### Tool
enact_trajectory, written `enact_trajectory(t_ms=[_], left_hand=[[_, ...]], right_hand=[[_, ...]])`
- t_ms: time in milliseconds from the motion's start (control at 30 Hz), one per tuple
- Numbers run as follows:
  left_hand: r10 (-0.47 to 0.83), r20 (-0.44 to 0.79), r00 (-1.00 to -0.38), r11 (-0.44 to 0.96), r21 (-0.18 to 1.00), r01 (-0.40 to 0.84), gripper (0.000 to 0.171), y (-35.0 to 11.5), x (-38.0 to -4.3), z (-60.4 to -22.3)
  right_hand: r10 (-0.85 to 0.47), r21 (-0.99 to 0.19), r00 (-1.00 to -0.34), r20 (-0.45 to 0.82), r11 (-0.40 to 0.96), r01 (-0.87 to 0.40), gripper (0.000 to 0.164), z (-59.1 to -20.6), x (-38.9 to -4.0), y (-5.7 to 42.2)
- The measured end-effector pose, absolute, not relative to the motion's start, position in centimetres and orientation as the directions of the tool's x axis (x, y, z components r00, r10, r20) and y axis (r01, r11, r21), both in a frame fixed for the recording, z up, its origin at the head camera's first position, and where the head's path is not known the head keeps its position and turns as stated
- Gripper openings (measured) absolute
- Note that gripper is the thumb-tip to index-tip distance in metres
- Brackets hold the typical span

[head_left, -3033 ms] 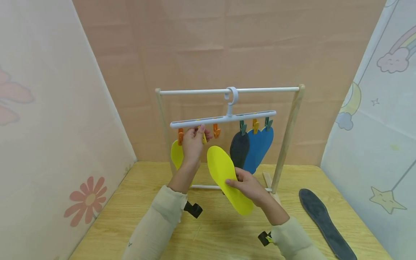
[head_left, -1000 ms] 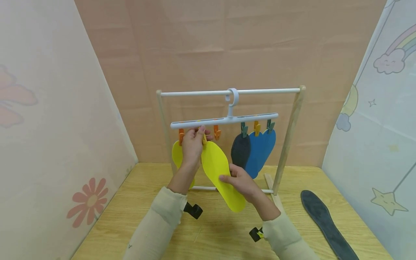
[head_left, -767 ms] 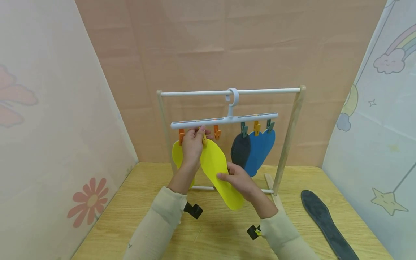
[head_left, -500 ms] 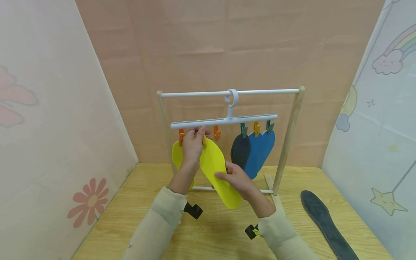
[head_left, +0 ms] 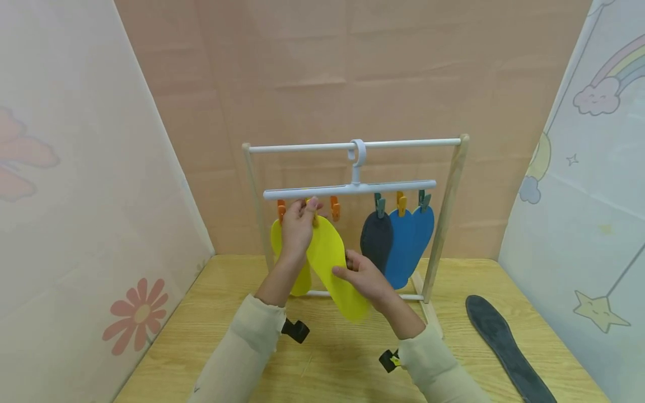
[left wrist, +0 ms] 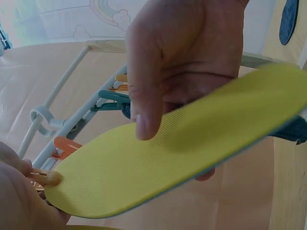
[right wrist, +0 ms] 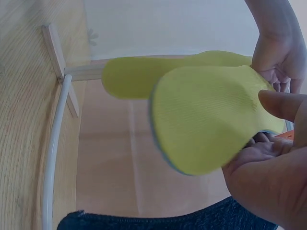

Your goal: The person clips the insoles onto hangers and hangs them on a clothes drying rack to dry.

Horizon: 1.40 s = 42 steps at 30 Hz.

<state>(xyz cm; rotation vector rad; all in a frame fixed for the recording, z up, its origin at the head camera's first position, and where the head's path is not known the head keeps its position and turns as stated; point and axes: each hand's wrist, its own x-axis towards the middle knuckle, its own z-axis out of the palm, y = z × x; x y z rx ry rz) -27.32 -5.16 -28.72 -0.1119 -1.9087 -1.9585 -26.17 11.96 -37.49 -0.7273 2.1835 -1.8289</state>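
Note:
My left hand (head_left: pixel 296 229) pinches a yellow clip (head_left: pixel 316 220) under the pale clip hanger (head_left: pixel 388 187). My right hand (head_left: pixel 367 277) grips a yellow insole (head_left: pixel 325 249) near its middle, thumb on the front face and fingers behind. The insole slants, its upper end at the clip; in the left wrist view the clip's tip (left wrist: pixel 53 178) overlaps that end. A second yellow insole (head_left: pixel 302 280) hangs behind my left hand from an orange clip (head_left: pixel 281 210). Another orange clip (head_left: pixel 335 208) hangs with nothing in it, right of my left hand.
A dark insole (head_left: pixel 375 240) and blue insoles (head_left: pixel 400 246) hang from clips on the hanger's right half. The hanger hooks over the white rail (head_left: pixel 413 143) of a wooden-sided rack (head_left: pixel 445 218). A dark grey insole (head_left: pixel 504 347) lies on the table (head_left: pixel 211 347) at right.
My right hand has moved the yellow insole up and left until its upper end meets the clip. My left hand stays at the clip. The hanger's right end has swung slightly, shifting the hung insoles.

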Motion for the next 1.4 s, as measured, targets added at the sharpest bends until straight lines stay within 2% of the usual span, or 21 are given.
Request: enact_trajectory(t_ms=[267,500,567,700,833,933,1267,1400], left_hand=[[-0.225,0.407,-0.885,0.254,0.902,0.350,0.038,-6.0,-26.9,-28.8],[-0.145,0.558,-0.817,0.508,0.751,0.423,0.045,-7.0,-26.9,-29.9],[-0.136,0.597,-0.790,0.533,0.717,0.450,0.049,-7.1,-26.7,-30.3],[-0.142,0.690,-0.710,0.570,0.643,0.511,0.046,-7.3,-26.7,-31.0],[-0.130,0.773,-0.621,0.595,0.561,0.575,0.046,-7.4,-26.6,-31.7],[-0.094,0.812,-0.576,0.624,0.499,0.602,0.050,-7.2,-26.3,-32.5],[0.056,0.818,-0.572,0.683,0.387,0.620,0.056,-5.4,-25.4,-34.7],[0.082,0.794,-0.603,0.686,0.393,0.612,0.058,-5.0,-25.1,-35.0]], right_hand=[[-0.460,-0.929,-0.867,0.191,0.199,-0.311,0.052,-38.2,-26.0,12.7],[-0.418,-0.919,-0.887,0.194,0.239,-0.313,0.045,-38.9,-25.8,15.0],[-0.405,-0.910,-0.892,0.200,0.261,-0.322,0.042,-38.9,-25.7,15.8],[-0.375,-0.890,-0.903,0.212,0.308,-0.337,0.038,-39.1,-25.5,17.8],[-0.358,-0.888,-0.914,0.191,0.333,-0.316,0.039,-39.4,-25.1,20.0],[-0.344,-0.877,-0.925,0.162,0.379,-0.295,0.042,-39.8,-24.7,22.1],[-0.236,-0.712,-0.969,0.073,0.668,-0.216,0.053,-41.9,-23.4,31.5],[-0.190,-0.635,-0.981,0.041,0.753,-0.172,0.057,-42.7,-22.9,34.9]])
